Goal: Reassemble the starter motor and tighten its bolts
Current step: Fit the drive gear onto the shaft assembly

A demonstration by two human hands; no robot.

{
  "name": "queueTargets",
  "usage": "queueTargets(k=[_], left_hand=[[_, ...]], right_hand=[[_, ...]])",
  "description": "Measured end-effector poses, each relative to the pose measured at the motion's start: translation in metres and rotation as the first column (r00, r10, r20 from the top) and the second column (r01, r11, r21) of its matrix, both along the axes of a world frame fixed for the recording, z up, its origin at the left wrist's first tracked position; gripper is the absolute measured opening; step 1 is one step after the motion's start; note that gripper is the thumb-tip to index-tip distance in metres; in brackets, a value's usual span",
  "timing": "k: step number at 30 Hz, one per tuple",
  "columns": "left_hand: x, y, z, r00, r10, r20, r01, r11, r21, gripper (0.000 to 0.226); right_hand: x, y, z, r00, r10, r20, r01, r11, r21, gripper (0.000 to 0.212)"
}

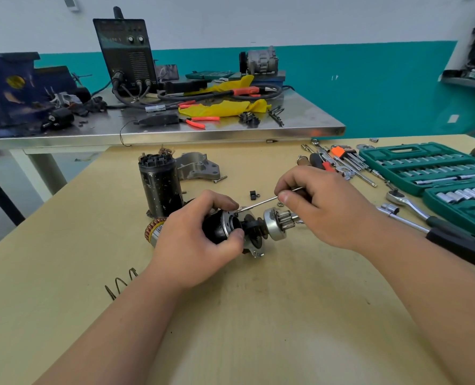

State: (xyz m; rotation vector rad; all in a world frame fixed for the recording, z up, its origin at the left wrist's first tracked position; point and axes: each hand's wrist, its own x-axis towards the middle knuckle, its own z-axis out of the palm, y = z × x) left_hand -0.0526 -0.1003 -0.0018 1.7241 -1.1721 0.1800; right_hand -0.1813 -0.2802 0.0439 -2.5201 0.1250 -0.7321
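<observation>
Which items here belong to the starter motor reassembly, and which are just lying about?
In use:
- left hand gripping the black solenoid assembly
- right hand holding a long thin bolt
- pinion gear
- black motor housing
- grey end bracket

Lying about:
- welder
- yellow cloth
- orange pliers

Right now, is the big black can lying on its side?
No, the black can stands upright on the table, behind the left hand.
</observation>
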Motion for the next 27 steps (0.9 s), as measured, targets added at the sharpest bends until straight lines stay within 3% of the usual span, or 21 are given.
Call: queueTargets(k=[8,16,20,23,27], left_hand=[[-0.003,-0.001,0.003,0.999,0.018,0.032,-0.017,1.0,-0.008,0.026],[-0.009,-0.004,0.005,0.993,0.057,0.104,-0.057,0.998,-0.004,0.031],[-0.014,-0.003,0.009,0.972,0.07,0.226,-0.088,0.994,0.07,0.028],[-0.018,-0.003,0.013,0.935,0.068,0.348,-0.117,0.986,0.121,0.033],[-0.023,-0.003,0.017,0.901,0.055,0.43,-0.146,0.972,0.182,0.042]], right_hand=[[-0.001,0.003,0.001,0.999,-0.03,-0.018,0.028,0.997,-0.069,0.018],[0.0,-0.001,0.015,0.98,-0.068,-0.189,0.014,0.962,-0.271,0.009],[0.0,-0.003,0.02,0.964,-0.088,-0.251,-0.001,0.942,-0.335,0.012],[0.001,-0.002,0.021,0.934,-0.102,-0.343,0.001,0.959,-0.283,0.016],[0.005,-0.003,0.027,0.852,-0.099,-0.515,0.058,0.994,-0.095,0.024]])
